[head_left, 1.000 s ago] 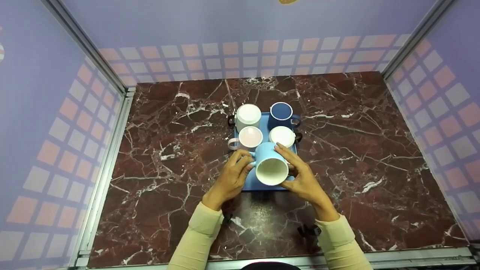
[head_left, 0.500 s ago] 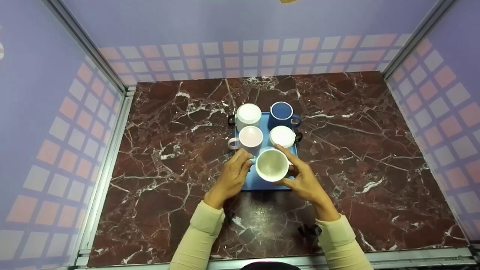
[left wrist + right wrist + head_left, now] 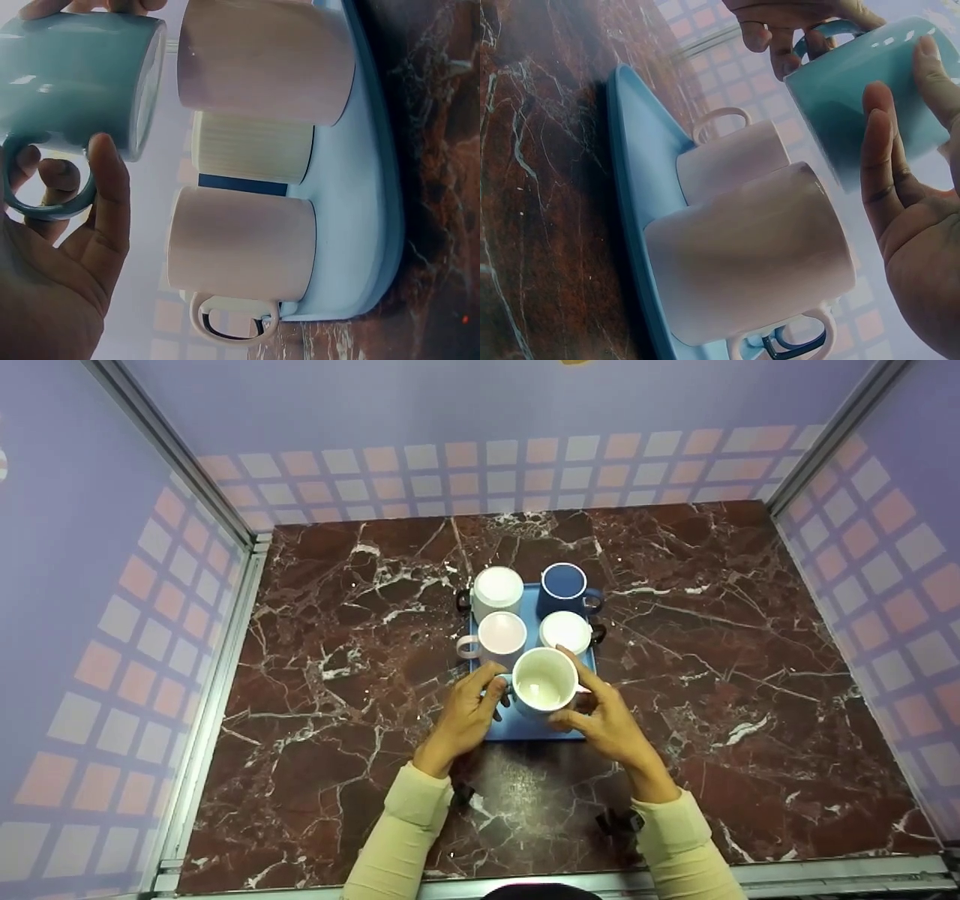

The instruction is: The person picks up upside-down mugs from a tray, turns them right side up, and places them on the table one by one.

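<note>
Both hands hold a light blue mug (image 3: 545, 681) with a white inside, above the blue tray (image 3: 517, 729). My left hand (image 3: 466, 712) grips its handle; in the left wrist view the fingers pass through the handle (image 3: 46, 214). My right hand (image 3: 606, 724) holds the mug's body from the other side, fingers and thumb against its wall in the right wrist view. In the head view the mouth faces up, towards the camera. Below it stands a pink mug (image 3: 750, 255), mostly hidden by the held mug and right hand in the head view.
Behind on the tray stand a pale pink mug (image 3: 502, 633), a white mug with a black handle (image 3: 565, 632), another white one (image 3: 498, 586) and a dark blue mug (image 3: 562, 583). The marble-patterned tabletop (image 3: 337, 697) surrounds the tray, with lilac panels (image 3: 480, 405) at the back and sides.
The light blue mug has tipped from its mouth facing the person to its mouth facing up, and has shifted slightly away. Both hands kept hold of it. The tray's mugs stayed put.
</note>
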`<action>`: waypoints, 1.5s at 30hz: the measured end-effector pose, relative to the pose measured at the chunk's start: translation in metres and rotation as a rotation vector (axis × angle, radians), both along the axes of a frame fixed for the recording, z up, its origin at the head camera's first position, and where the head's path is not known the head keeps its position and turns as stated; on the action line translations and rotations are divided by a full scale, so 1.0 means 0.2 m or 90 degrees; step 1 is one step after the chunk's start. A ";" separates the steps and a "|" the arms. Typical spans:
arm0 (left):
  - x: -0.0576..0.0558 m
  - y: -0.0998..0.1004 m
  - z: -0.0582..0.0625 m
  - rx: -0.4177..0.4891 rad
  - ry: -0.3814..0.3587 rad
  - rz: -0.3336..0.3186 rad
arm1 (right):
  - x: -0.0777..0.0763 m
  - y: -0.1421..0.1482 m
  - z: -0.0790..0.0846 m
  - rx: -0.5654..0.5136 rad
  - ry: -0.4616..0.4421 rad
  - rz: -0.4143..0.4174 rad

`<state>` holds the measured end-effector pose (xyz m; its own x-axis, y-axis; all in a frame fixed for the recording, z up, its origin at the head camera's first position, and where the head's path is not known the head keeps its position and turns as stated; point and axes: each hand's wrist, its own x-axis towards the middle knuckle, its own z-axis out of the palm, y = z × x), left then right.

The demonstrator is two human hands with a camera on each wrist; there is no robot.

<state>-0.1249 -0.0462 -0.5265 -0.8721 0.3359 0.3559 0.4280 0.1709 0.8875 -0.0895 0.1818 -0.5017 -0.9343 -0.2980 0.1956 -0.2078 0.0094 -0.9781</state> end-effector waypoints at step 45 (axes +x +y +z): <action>0.09 -0.02 0.23 0.019 -0.096 0.005 | 0.02 0.10 0.04 0.137 0.127 -0.159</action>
